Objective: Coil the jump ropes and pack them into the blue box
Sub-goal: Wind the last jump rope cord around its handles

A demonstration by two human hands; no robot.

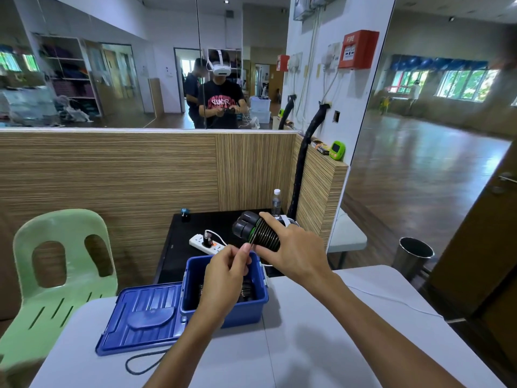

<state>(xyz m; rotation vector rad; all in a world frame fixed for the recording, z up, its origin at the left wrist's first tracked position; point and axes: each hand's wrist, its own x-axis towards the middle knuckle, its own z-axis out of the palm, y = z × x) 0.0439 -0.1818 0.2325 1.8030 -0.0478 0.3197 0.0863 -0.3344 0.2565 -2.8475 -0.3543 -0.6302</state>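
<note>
My right hand (291, 249) grips a jump rope bundle (256, 231): two black handles side by side with black-and-green cord wound around them. It is held above the far rim of the open blue box (195, 278). My left hand (226, 271) pinches the thin green end of the cord just below the bundle, in front of the box opening. Inside the box, more dark coiled rope (247, 291) lies partly hidden behind my left hand. Another black cord (141, 359) loops on the white table under the lid.
The box's blue lid (142, 317) lies flat to its left on the white table (307, 345). A green plastic chair (56, 275) stands at left. Behind the box a black surface holds a power strip (207, 243) and a water bottle (276, 201). A metal bin (415, 254) stands on the floor at right.
</note>
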